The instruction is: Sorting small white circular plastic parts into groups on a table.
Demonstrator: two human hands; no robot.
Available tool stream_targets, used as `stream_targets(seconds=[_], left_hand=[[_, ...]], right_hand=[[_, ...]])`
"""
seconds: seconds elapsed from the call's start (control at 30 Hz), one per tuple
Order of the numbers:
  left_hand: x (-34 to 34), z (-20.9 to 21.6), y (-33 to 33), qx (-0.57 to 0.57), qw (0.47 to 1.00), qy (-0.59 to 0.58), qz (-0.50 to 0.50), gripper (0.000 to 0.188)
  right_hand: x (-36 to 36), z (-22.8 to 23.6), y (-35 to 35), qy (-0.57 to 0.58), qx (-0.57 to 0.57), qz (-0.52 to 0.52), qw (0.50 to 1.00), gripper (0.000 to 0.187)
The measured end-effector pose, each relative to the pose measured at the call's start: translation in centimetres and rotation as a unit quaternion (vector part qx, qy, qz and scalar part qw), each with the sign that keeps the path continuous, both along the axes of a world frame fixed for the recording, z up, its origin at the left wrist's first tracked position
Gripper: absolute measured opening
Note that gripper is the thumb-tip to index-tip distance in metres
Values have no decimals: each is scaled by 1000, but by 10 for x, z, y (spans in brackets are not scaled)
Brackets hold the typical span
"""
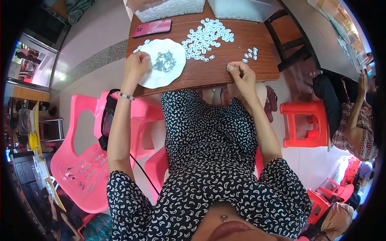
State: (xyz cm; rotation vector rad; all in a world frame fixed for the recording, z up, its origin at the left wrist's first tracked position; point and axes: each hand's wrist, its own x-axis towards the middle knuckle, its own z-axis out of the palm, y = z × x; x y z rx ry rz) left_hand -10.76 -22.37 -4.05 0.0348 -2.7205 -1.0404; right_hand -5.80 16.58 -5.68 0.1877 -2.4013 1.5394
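My left hand (137,66) is at the left rim of a white scalloped plate (177,47), its fingers pinched together. Whatever they hold, if anything, is too small to make out. Small grey metallic-looking pieces (164,61) lie heaped in the middle of the plate. Between the thumb and forefinger of my right hand (244,78) is a small white plastic piece (228,67), just above the table's near edge. A loose pile of small white oval pieces (207,36) with dark holes spreads behind and between my hands. Several more white pieces (251,54) lie apart at the right.
A pink phone (152,28) rests on the brown wooden table (263,69), behind the plate. Two clear bins (169,11) of white pieces stand at the back. Pink chairs (86,160) are at my left, a red stool (304,124) at my right. Other people sit farther off.
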Motion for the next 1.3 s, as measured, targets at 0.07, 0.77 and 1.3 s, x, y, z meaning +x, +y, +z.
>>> stream_targets(seconds=[0.07, 0.77, 1.3], left_hand=[[0, 8, 3, -36, 999, -10, 7, 16], [16, 28, 16, -256, 961, -99, 19, 19], [67, 34, 127, 375, 907, -129, -144, 10]], right_hand=[[3, 4, 2, -5, 14, -4, 1000, 16], [5, 5, -2, 31, 60, -3, 998, 15], [27, 25, -12, -23, -134, 104, 985, 17]])
